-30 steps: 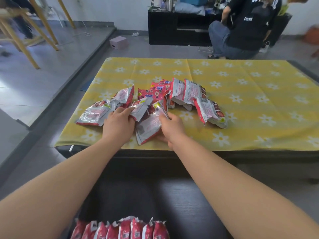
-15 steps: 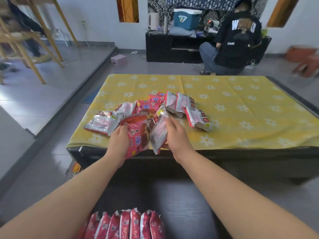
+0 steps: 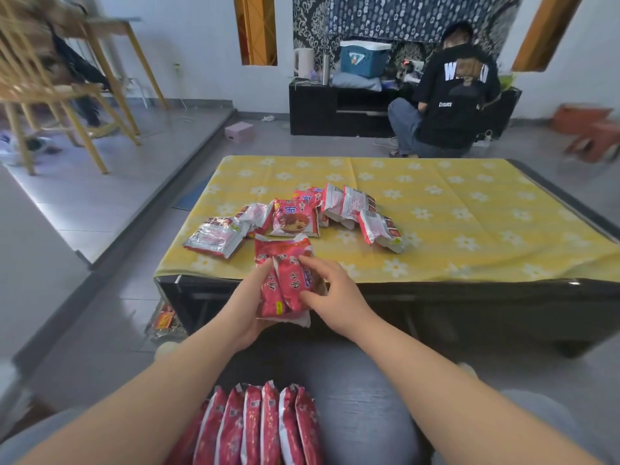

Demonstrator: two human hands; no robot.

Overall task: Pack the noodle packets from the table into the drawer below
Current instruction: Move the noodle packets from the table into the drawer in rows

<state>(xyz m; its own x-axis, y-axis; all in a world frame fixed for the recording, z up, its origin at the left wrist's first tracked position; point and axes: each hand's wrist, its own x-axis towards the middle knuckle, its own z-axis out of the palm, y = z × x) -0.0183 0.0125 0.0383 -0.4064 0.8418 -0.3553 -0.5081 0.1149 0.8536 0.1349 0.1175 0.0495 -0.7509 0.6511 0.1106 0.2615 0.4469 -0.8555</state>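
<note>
While six or so packets are already standing on edge in the drawer (image 3: 362, 414), I am clamping both the left hand (image 3: 245, 313) and the right hand (image 3: 335, 297) on two noodle packets (image 3: 285, 283), leaving roughly seven on the table (image 3: 469, 229).

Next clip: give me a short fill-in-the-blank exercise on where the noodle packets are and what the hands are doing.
1. The left hand and right hand hold a bundle of packets between ____ hands.
2. The loose packets lie on a ____ flowered tablecloth.
3. The packed row in the drawer stands on ____.

Missing words: both; yellow; edge
</note>
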